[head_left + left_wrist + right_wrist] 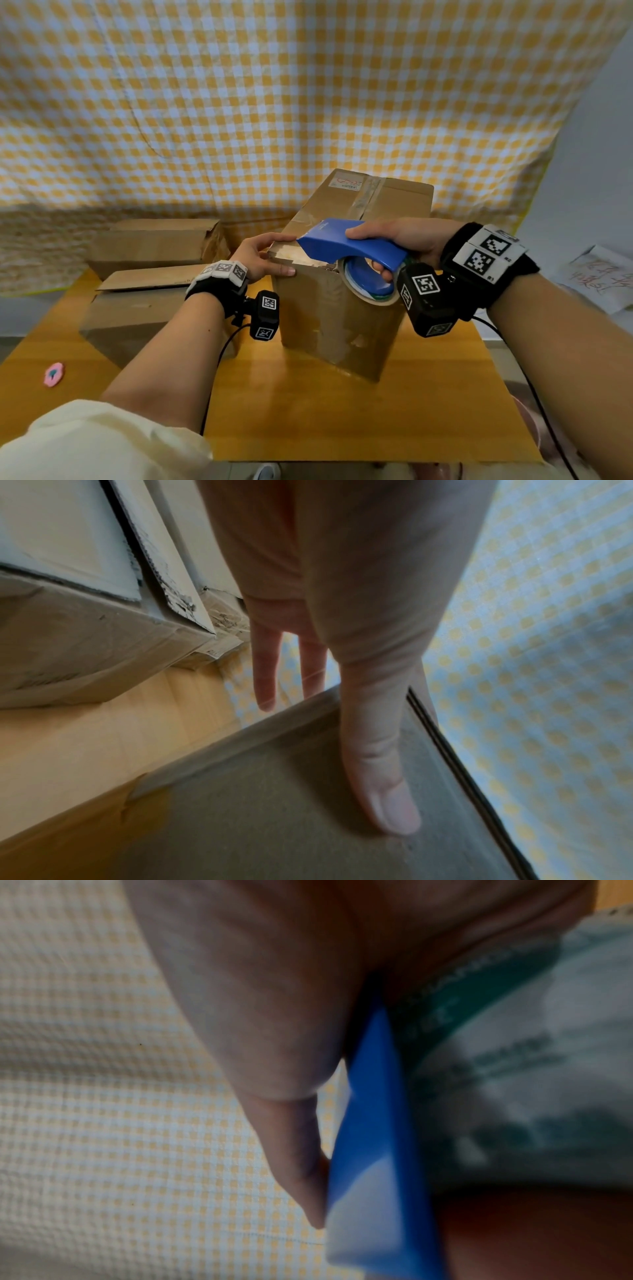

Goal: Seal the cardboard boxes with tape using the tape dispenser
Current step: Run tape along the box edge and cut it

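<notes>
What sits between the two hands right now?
The near top corner of the tall box and the blue dispenser nose, between left hand and right hand; head view.

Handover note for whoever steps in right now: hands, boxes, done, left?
Left hand steadies the tall cardboard box's near top corner, thumb flat on its front face.
Right hand grips the blue tape dispenser, nose at the top's near edge, roll hanging over the front.
Done: old tape only visible along the top seam; fresh strip unclear.
Left: run tape here, then the two boxes at left, front one's flap raised.
</notes>
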